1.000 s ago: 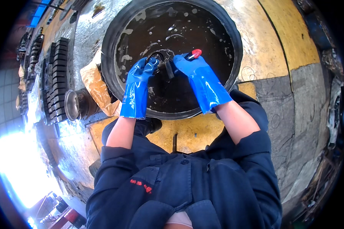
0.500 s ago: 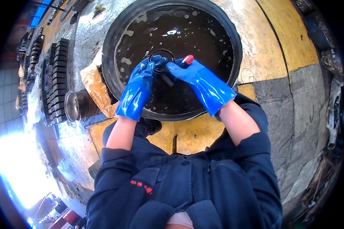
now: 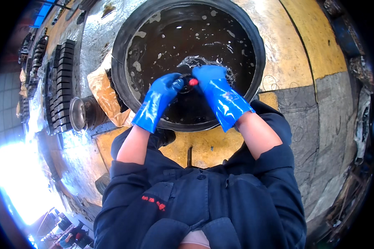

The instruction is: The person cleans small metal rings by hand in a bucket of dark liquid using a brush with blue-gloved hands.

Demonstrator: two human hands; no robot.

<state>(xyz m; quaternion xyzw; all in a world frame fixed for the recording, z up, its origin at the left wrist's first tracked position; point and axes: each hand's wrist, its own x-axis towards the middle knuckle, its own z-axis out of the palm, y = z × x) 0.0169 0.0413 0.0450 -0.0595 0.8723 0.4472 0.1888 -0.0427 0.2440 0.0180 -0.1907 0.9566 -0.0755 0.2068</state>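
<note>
Blue rubber gloves cover both my hands, which meet over the near half of a round black tub (image 3: 120,79) of dark liquid. My left hand (image 3: 167,88) is closed on a dark ring (image 3: 185,79), mostly hidden by the gloves now. Close beside it, my right hand (image 3: 208,79) is bent down toward the liquid, its fingertips largely out of sight. A small red-ended thing (image 3: 193,82) shows between the hands, at the right hand's inner side; its kind cannot be made out. Ripples and splashes spread just beyond the right hand.
Left of the tub lie crumpled brown paper (image 3: 102,93), a metal cylinder (image 3: 78,115) and a row of dark blocky parts (image 3: 64,83). Yellow and grey floor plates (image 3: 297,112) lie to the right. My knees flank the tub's near side.
Both hands have lowered and come nearer to me. My right hand has turned downward, the red end has shifted left, the ring is less visible, and the liquid now splashes.
</note>
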